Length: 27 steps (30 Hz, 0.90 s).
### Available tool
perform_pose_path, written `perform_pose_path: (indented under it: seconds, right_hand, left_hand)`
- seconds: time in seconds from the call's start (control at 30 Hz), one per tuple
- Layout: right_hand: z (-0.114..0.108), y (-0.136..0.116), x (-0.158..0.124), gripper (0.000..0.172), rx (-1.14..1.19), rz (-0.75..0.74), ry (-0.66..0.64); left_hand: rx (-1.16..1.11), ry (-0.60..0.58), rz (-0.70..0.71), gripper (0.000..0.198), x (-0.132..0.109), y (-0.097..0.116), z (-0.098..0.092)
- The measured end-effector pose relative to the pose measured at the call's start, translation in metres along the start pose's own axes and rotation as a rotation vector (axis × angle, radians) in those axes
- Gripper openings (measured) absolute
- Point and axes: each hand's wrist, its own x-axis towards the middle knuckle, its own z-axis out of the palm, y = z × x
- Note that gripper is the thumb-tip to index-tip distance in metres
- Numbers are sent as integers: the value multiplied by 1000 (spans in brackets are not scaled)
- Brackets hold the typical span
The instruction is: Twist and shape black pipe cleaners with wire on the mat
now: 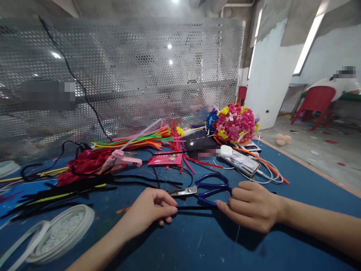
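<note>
Blue tbl [304,188]: L hand [148,209], R hand [254,207] hold blk strip [196,207].

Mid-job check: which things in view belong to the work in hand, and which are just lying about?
In the work:
- black pipe cleaner, stretched between the left hand and right hand
- blue-handled scissors, lying just beyond it, probably

Apparently lying about:
- pink glue gun
- bundle of coloured pipe cleaners
- pink flower ball
- red chair

A perforated metal screen [135,75] rose beyond the left hand [152,207]; a red chair [317,101] stood far past the right hand [251,207].
</note>
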Motion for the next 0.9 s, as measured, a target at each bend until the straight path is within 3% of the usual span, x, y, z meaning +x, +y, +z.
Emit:
perform_pose_path:
  seconds: [0.17, 0.27, 0.53, 0.67, 0.77, 0.83, 0.9]
  right_hand:
    - [-3, -8, 3, 16, 7, 5, 6]
    - [-1, -5, 1, 18, -4, 46, -38]
    - [12, 15, -10, 18, -126, 272, -54]
    - [5, 7, -1, 43, -128, 329, 14]
    - [1, -7, 11, 31, -55, 213, 11]
    - [3, -16, 18, 20, -11, 204, -77]
    - [9, -23, 22, 16, 17, 274, -200]
  left_hand:
    - [158, 68, 63, 14, -3, 4, 0]
    - [138, 91, 78, 15, -1, 3, -1]
    - [-156, 193, 170, 21, 7, -7, 4]
    - [-399, 355, 223, 26, 6, -7, 12]
    - [-714, 459, 272, 33, 2, -2, 25]
    - [-825, 418, 277, 35, -3, 2, 36]
    - [-794, 329, 298, 32, -10, 4, 46]
